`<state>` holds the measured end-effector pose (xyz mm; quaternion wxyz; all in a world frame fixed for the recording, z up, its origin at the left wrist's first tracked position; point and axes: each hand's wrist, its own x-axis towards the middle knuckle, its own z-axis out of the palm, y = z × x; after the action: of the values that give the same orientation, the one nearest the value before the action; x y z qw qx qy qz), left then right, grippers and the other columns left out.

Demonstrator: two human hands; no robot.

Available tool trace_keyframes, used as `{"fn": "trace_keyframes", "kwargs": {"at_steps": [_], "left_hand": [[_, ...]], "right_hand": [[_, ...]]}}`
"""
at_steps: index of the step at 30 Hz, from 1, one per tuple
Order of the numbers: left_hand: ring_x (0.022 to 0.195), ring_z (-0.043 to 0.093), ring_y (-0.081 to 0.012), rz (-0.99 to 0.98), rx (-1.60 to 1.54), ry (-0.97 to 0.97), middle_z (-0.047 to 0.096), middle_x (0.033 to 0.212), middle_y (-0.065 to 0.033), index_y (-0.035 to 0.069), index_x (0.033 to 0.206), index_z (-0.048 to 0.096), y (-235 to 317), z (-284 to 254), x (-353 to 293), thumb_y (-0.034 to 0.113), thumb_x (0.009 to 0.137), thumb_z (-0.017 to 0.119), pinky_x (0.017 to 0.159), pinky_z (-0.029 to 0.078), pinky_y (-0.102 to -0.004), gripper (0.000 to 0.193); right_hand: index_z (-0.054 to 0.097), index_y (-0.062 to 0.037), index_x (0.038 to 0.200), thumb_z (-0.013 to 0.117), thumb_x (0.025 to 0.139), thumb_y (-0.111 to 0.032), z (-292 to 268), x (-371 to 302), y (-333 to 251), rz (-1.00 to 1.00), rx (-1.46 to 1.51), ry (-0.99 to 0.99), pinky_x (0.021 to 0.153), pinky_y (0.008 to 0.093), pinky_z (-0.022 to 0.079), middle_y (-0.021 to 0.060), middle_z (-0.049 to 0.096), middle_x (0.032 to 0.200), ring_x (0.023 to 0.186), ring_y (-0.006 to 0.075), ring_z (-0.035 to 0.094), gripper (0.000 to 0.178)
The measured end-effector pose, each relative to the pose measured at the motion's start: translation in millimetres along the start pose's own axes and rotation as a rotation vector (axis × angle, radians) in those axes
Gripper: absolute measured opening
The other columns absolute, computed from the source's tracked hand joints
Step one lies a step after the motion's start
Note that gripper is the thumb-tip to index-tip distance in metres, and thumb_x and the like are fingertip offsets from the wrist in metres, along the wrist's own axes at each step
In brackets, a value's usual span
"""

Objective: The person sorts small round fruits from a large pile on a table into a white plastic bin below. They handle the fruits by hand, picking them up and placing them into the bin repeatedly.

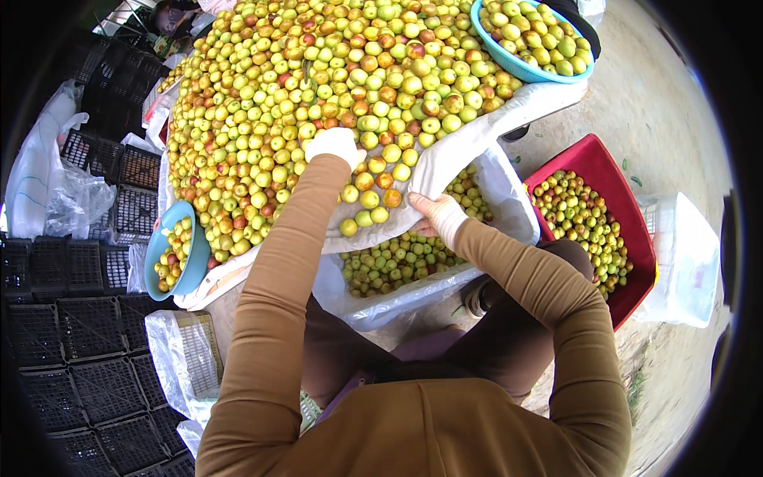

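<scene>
A large heap of green, yellow and reddish jujubes [262,103] covers a table lined with pale cloth [485,143]. My left hand [334,146], in a white glove, rests at the heap's near side; its fingers are mostly hidden beyond the back of the hand. Several loose jujubes lie on the cloth between my hands. With thumb on top and fingers underneath, my right hand [439,215] grips the cloth's near edge. Directly below that edge stands a crate lined with clear plastic [373,312], holding many green jujubes.
To the right is a red crate [645,270] of jujubes, with a plastic-lined white crate [683,262] beside it. Blue bowls of jujubes sit at the heap's far right [509,62] and near left [196,262]. Stacked black crates [67,334] fill the left side.
</scene>
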<state>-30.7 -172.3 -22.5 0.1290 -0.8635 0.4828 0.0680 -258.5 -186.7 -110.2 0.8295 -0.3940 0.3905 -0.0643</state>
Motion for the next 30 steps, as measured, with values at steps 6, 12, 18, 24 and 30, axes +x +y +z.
{"fn": "trace_keyframes", "kwargs": {"at_steps": [6,12,18,24,30], "left_hand": [[0.102,0.065,-0.0297,-0.043,0.121,-0.135,0.068,0.109,-0.0148,0.008,0.107,0.07,23.6,-25.9,-4.6,0.042,0.079,0.071,0.086,0.052,-0.0423,0.044],[0.094,0.066,-0.0294,0.113,-0.151,0.134,0.069,0.099,-0.0135,0.006,0.1,0.066,2.6,-7.3,-7.9,0.033,0.071,0.072,0.086,0.052,-0.0375,0.041],[0.104,0.063,-0.0307,0.011,-0.173,0.182,0.065,0.107,-0.0172,0.005,0.109,0.062,19.7,13.4,6.7,0.04,0.074,0.069,0.09,0.05,-0.0407,0.05],[0.103,0.064,-0.0316,0.016,-0.226,0.188,0.066,0.104,-0.0164,0.004,0.111,0.063,23.0,12.2,12.6,0.046,0.073,0.071,0.09,0.05,-0.0412,0.057],[0.078,0.066,-0.0224,0.1,-2.021,-0.207,0.065,0.095,-0.0104,0.001,0.121,0.058,-58.5,39.6,-10.4,0.013,0.095,0.062,0.061,0.056,-0.0288,0.029]], "right_hand": [[0.049,-0.0032,0.13,0.066,0.09,-0.037,3.0,6.1,2.5,-0.007,0.011,-0.004,0.09,0.0513,0.05,0.0191,0.064,0.117,0.097,0.0364,0.066,0.055],[0.05,-0.0048,0.13,0.066,0.09,-0.037,2.7,7.4,3.2,-0.007,0.009,0.01,0.09,0.0507,0.05,0.0193,0.064,0.115,0.094,0.0361,0.066,0.054],[0.053,-0.0054,0.126,0.066,0.09,-0.037,4.5,11.8,5.6,-0.007,0.001,0.046,0.081,0.0465,0.054,0.0167,0.067,0.109,0.082,0.0301,0.067,0.049],[0.052,-0.0062,0.126,0.065,0.09,-0.035,-3.2,16.0,8.1,-0.015,-0.029,0.019,0.082,0.0471,0.053,0.017,0.067,0.109,0.082,0.03,0.068,0.048],[0.051,-0.007,0.128,0.065,0.091,-0.036,2.8,14.9,7.6,-0.006,0.005,0.013,0.088,0.0489,0.05,0.0169,0.065,0.112,0.088,0.0318,0.066,0.049]]}}
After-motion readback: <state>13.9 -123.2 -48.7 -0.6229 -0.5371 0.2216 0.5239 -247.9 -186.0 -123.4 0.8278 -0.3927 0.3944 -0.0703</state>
